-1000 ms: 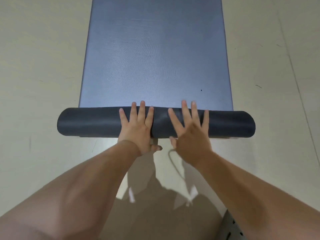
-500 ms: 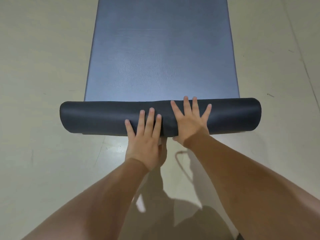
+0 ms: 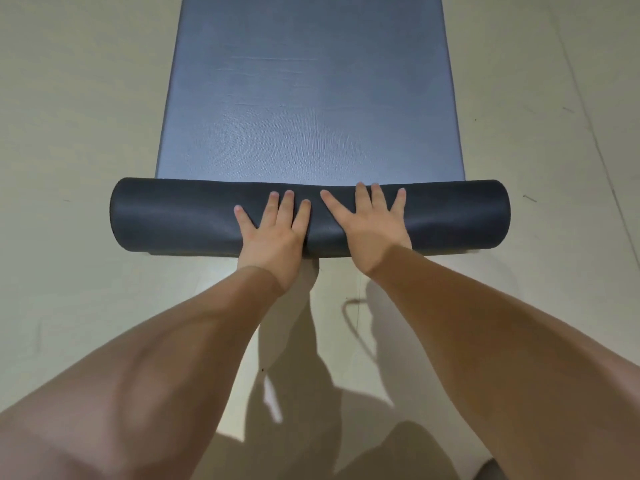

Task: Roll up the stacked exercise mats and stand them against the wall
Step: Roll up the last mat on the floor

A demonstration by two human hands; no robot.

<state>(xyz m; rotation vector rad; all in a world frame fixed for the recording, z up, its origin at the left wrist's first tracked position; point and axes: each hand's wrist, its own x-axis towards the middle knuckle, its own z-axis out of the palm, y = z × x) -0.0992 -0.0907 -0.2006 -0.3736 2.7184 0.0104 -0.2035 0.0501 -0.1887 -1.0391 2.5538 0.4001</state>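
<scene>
Head view: the exercise mat lies on the pale floor, its near end wound into a thick dark roll that runs crosswise. The roll's two ends stick out past the flat sheet's long edges. Bare floor lies open on both sides of the mat and in front of the roll. The left hand and the right hand press flat on top of the roll near its middle, side by side, fingers spread, palms down, nothing gripped. Both thumbs are hidden under the hands. The mat's far end is cut off by the top of the frame. Shadows fall across the floor between the forearms; a thin curved line there is hard to make out.
</scene>
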